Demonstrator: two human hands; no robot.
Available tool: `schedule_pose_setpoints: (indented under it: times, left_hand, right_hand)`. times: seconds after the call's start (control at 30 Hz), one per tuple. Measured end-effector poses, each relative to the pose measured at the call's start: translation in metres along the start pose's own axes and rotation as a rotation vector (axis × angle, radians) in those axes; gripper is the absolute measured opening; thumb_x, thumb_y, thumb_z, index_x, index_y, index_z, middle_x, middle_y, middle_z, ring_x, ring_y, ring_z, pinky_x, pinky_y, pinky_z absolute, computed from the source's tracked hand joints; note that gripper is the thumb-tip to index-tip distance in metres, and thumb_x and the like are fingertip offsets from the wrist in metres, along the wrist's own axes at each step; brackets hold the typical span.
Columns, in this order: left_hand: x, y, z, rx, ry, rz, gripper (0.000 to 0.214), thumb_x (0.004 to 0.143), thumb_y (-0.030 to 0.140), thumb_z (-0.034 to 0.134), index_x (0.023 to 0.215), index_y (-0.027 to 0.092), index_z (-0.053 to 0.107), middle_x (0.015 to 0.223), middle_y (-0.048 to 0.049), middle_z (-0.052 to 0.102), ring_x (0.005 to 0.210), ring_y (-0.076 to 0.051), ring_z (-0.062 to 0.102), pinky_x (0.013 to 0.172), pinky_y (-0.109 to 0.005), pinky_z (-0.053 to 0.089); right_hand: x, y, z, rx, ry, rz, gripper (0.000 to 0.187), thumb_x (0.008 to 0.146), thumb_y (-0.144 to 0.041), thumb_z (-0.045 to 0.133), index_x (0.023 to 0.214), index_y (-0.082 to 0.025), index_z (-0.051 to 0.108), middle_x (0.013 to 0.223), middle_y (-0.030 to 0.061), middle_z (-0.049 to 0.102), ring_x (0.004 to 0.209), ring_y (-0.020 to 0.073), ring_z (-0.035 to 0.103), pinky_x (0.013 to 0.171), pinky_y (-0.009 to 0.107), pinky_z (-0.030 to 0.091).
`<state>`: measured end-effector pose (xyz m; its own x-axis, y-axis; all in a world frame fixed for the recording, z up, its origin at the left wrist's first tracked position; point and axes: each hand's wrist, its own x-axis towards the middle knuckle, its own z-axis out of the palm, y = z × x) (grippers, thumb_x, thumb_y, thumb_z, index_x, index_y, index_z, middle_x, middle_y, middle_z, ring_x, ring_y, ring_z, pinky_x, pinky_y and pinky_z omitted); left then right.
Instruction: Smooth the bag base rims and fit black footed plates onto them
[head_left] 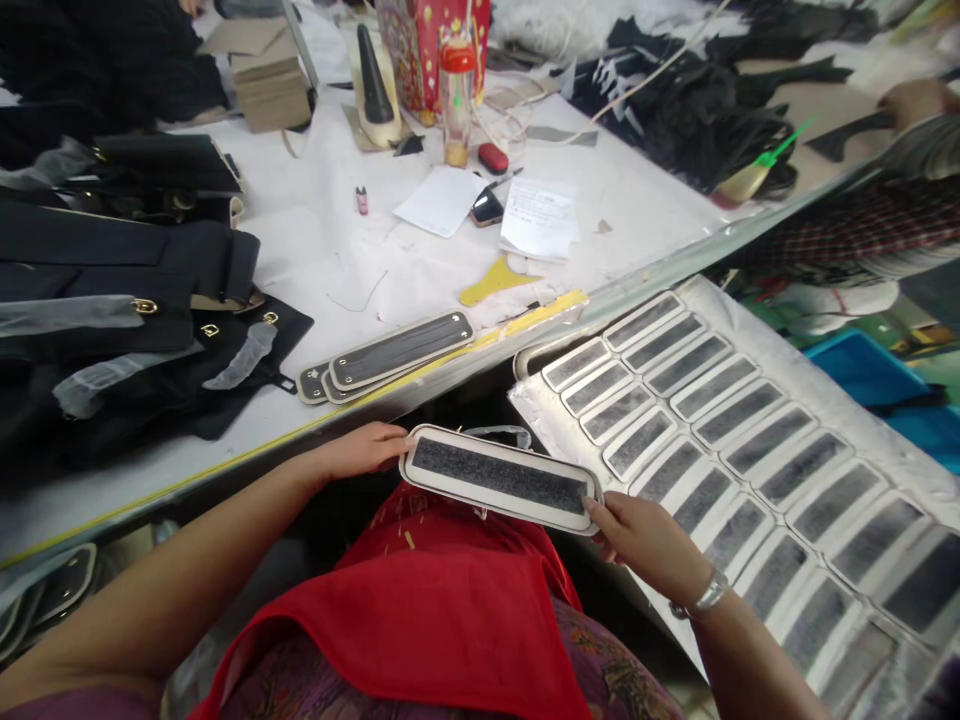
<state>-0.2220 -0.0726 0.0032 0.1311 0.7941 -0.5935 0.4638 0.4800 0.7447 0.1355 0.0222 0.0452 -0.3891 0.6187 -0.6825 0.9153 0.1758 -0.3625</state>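
Note:
A long, round-cornered bag panel [501,476], pale with a dark grey strip along its middle, is held level in front of a red apron [420,630]. My left hand [367,450] pinches its left end, and my right hand [652,538] grips the right end, thumb on top. A strip of clear film shows behind its upper edge. Similar pale panels with grey strips lie in rows on a board [559,425] just right of my right hand. Beyond my left hand, a few stacked dark panels [401,350] with small metal fittings rest along the table edge.
Black bags [135,260] with gold hardware cover the table's left side. Further back are papers [538,215], a phone [487,207], a yellow tool [499,281], a red-lidded bottle [456,105] and a brush [754,178]. Another person's hand [919,102] shows at upper right.

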Motion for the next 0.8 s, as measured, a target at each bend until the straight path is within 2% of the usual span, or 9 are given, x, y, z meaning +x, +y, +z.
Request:
schedule_pose_setpoints:
  times: [0.07,0.17,0.33,0.43,0.53,0.7,0.8]
  left_hand:
    - [0.002,0.006,0.0,0.181,0.059,0.014,0.037,0.081,0.047,0.041,0.063,0.016,0.052,0.054,0.0028,0.047,0.052,-0.011,0.044,0.049,-0.022,0.031]
    - [0.002,0.015,0.001,0.477,0.115,0.03,0.034,0.081,0.038,0.039,0.06,0.016,0.055,0.059,-0.0012,0.056,0.058,-0.014,0.051,0.053,-0.023,0.032]
    - [-0.004,0.03,0.012,0.841,0.175,-0.036,0.038,0.084,0.04,0.033,0.071,0.019,0.062,0.075,-0.0078,0.067,0.07,-0.022,0.061,0.058,-0.028,0.036]
    - [-0.006,0.033,0.019,0.924,0.239,-0.115,0.039,0.084,0.041,0.031,0.078,0.02,0.063,0.079,-0.0096,0.068,0.072,-0.025,0.062,0.06,-0.03,0.039]
    - [-0.005,0.028,0.017,0.739,0.201,-0.063,0.036,0.084,0.041,0.033,0.073,0.018,0.06,0.077,-0.0087,0.066,0.073,-0.023,0.06,0.064,-0.03,0.04]
    - [-0.005,0.006,-0.004,-0.038,-0.088,-0.01,0.044,0.085,0.054,0.034,0.071,0.017,0.053,0.059,0.0004,0.053,0.05,-0.012,0.047,0.047,-0.023,0.035]
    - [-0.002,-0.009,-0.01,-0.264,-0.207,0.008,0.045,0.084,0.055,0.036,0.071,0.015,0.053,0.057,-0.0002,0.054,0.045,-0.009,0.045,0.043,-0.022,0.032]
  right_hand:
    - [-0.001,-0.001,0.0,-0.022,0.016,0.009,0.039,0.092,-0.038,0.03,0.063,-0.02,0.049,0.056,-0.0004,0.064,0.051,0.0113,0.06,0.059,0.024,0.04]
    - [-0.002,-0.004,0.001,-0.063,0.041,0.024,0.039,0.092,-0.035,0.03,0.062,-0.019,0.05,0.055,0.0009,0.064,0.051,0.0121,0.06,0.057,0.023,0.04]
    - [-0.004,-0.009,0.001,-0.126,0.06,0.039,0.038,0.091,-0.029,0.03,0.061,-0.018,0.051,0.056,0.003,0.064,0.05,0.0122,0.059,0.055,0.023,0.038]
    - [-0.005,-0.009,0.001,-0.171,0.062,0.037,0.039,0.091,-0.028,0.03,0.061,-0.018,0.052,0.057,0.0041,0.064,0.05,0.0128,0.059,0.054,0.024,0.037]
    - [-0.004,-0.007,0.002,-0.2,0.065,0.02,0.04,0.091,-0.028,0.03,0.062,-0.017,0.054,0.059,0.005,0.065,0.052,0.0136,0.059,0.055,0.024,0.037]
    - [-0.004,-0.005,0.002,-0.238,0.066,-0.021,0.039,0.091,-0.028,0.031,0.064,-0.017,0.056,0.062,0.0052,0.066,0.053,0.0135,0.059,0.055,0.025,0.037]
    - [-0.004,-0.008,0.0,-0.21,0.069,0.01,0.039,0.091,-0.028,0.031,0.062,-0.017,0.054,0.061,0.0047,0.066,0.052,0.0132,0.059,0.055,0.025,0.037]
